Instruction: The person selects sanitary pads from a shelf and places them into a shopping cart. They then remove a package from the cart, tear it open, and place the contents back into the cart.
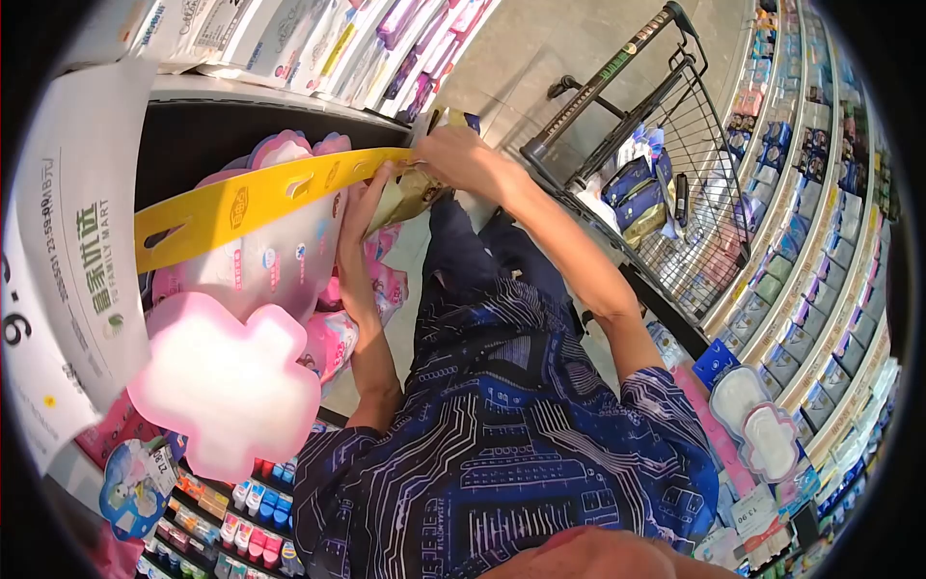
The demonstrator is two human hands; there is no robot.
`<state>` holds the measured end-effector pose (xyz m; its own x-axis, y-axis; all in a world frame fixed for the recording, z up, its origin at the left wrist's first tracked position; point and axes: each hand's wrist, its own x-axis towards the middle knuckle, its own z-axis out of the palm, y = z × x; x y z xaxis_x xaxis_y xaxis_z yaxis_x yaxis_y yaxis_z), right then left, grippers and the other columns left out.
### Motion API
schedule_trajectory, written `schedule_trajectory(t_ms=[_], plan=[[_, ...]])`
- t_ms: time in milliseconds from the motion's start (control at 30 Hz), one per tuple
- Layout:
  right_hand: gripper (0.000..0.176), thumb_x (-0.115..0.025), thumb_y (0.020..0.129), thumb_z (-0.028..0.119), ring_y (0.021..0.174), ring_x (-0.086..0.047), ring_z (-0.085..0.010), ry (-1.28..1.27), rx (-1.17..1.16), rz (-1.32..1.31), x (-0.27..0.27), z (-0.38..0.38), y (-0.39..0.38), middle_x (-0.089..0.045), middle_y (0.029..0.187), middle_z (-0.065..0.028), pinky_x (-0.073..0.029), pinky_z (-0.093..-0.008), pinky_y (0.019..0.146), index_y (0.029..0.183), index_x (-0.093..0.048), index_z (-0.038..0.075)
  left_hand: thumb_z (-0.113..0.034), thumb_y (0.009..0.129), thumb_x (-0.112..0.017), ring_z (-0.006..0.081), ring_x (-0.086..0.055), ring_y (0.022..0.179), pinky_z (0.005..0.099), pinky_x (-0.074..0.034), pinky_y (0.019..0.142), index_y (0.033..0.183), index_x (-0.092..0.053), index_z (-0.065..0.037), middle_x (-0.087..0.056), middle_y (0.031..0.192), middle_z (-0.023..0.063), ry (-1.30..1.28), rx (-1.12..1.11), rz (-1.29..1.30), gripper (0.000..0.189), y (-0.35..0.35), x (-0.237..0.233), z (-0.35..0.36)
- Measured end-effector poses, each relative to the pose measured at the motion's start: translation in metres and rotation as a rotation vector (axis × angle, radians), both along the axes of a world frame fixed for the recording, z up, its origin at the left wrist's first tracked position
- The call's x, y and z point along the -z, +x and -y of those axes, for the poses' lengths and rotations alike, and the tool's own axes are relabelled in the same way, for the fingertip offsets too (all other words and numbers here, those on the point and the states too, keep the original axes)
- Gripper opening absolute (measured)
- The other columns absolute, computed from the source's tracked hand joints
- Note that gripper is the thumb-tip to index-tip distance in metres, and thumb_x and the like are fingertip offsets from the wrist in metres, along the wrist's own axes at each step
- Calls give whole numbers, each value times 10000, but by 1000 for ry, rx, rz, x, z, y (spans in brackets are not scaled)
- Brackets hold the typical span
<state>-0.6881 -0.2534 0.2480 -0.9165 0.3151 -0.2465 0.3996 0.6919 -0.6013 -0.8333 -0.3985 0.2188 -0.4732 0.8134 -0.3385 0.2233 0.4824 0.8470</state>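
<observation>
Supermarket aisle, shopping cart [666,164] alongside. At the near end of a yellow strip [251,201] (pink packs [280,265] behind it) hangs a gold packet [407,193]. The left hand [359,217] is closed around the packet from below and the right hand [465,159] pinches its top. It looks light, crinkly and slippery, so it is probably best held by the sealed edges.

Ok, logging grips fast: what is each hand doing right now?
Left hand: closed on the yellow strip.
Right hand: closed on the gold packet at the strip's end.
</observation>
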Motion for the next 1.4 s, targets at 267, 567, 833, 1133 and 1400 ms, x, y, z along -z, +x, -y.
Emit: schedule_trajectory(t_ms=[267,567,833,1133,1400], plan=[[193,-641,796,148,843,-642,-356,22,35,-32,12,-11,-8,-647,822,-190,-510,-433,741,934,-671,17,-274,918,-638,154,-601,993,295,-445,897,1158,-641,-4,-665,1077,69,33,-49,201,361,-9,14,-1],[134,-662,742,147,744,-646,-354,248,59,-100,47,-12,-6,-629,750,-168,-515,-424,651,727,-635,16,-283,925,-628,153,-610,976,292,-458,885,1153,-650,-10,-676,1070,73,58,50,365,357,-9,28,-2],[228,-732,772,235,781,-645,-343,125,61,-144,49,-11,-4,-642,761,-161,-519,-425,701,841,-674,25,-278,935,-612,152,-610,951,295,-464,862,1132,-654,-13,-685,1026,60,79,58,326,332,-9,39,1],[272,-710,813,286,900,-636,-342,96,-6,120,42,-11,-16,-656,828,-178,-524,-421,772,866,-685,20,-223,939,-606,155,-601,932,293,-462,848,1116,-637,-12,-670,999,64,161,59,254,277,-2,36,0],[329,-669,843,327,843,-652,-370,62,-1,127,47,-12,-17,-663,810,-198,-537,-453,720,824,-681,-2,-119,919,-615,138,-578,899,273,-457,833,1086,-615,-3,-641,957,55,241,42,230,203,3,36,-2]])
